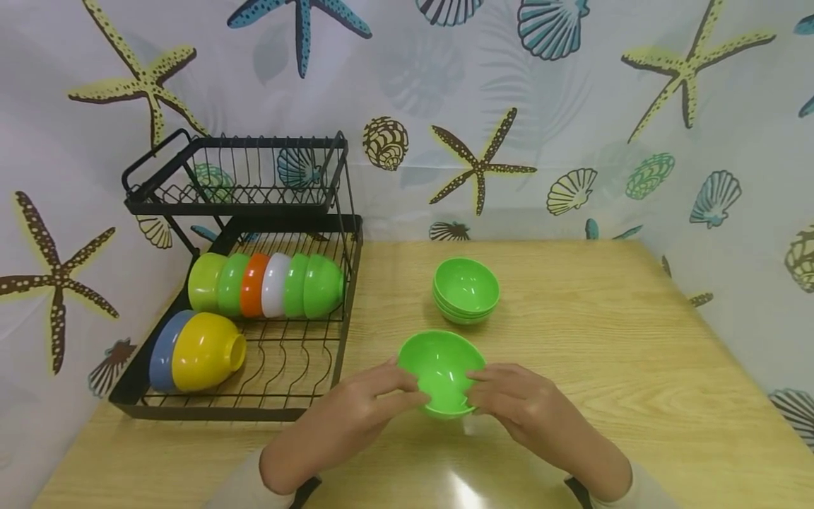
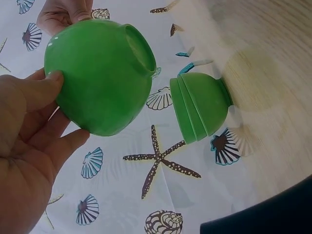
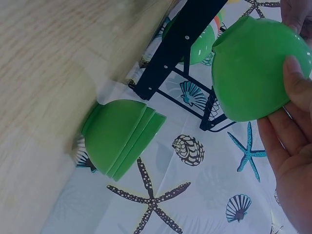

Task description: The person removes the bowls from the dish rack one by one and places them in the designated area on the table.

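Note:
Both hands hold one green bowl (image 1: pixel 439 360) by its rim, raised over the table and tipped so its inside faces the head camera. My left hand (image 1: pixel 375 403) pinches the left side, with fingers over the rim and the thumb on the outer wall, as the left wrist view of the bowl (image 2: pixel 100 83) shows. On the opposite side my right hand (image 1: pixel 515 399) pinches the rim the same way; its thumb presses the bowl's outside (image 3: pixel 258 73) in the right wrist view. Just behind stands a nested stack of green bowls (image 1: pixel 467 290), upright on the table.
A black two-tier dish rack (image 1: pixel 346 339) stands at the left. Its lower level holds a row of green, orange (image 1: pixel 253 285) and white (image 1: pixel 276 285) bowls on edge, with a yellow bowl (image 1: pixel 203 353) and a blue bowl (image 1: pixel 167 353) in front. A patterned cloth (image 1: pixel 407 78) hangs behind the wooden table (image 1: pixel 604 332).

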Available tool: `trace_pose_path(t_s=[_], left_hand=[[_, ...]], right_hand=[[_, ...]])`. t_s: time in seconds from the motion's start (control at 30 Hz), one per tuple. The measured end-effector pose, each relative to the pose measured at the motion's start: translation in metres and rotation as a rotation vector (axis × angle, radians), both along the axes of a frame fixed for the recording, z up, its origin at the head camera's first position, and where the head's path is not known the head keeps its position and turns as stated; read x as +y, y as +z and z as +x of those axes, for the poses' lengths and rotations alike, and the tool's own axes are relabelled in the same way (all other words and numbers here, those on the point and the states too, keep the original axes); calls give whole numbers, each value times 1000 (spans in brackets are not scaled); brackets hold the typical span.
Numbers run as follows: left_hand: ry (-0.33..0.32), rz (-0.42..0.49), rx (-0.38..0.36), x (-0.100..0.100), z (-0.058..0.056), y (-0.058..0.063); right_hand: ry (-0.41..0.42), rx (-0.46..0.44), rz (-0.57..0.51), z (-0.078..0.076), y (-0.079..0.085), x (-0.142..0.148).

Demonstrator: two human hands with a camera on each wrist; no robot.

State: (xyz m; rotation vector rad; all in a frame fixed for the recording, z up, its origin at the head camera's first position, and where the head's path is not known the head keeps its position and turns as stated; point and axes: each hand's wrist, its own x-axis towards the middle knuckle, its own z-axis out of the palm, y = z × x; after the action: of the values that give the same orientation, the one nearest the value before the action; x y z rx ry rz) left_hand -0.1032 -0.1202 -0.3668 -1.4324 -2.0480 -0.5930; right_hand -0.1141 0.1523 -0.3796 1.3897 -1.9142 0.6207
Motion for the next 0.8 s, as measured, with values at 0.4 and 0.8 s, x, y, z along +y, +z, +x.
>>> trace_pose_path(t_s=[0.4, 0.8], left_hand=[[169, -16, -165, -13, 2, 6], [384, -151, -361, -30, 5, 8]], right_hand=[[-79, 17, 5, -13, 12, 3], [-254, -90, -24, -49, 16, 8]])
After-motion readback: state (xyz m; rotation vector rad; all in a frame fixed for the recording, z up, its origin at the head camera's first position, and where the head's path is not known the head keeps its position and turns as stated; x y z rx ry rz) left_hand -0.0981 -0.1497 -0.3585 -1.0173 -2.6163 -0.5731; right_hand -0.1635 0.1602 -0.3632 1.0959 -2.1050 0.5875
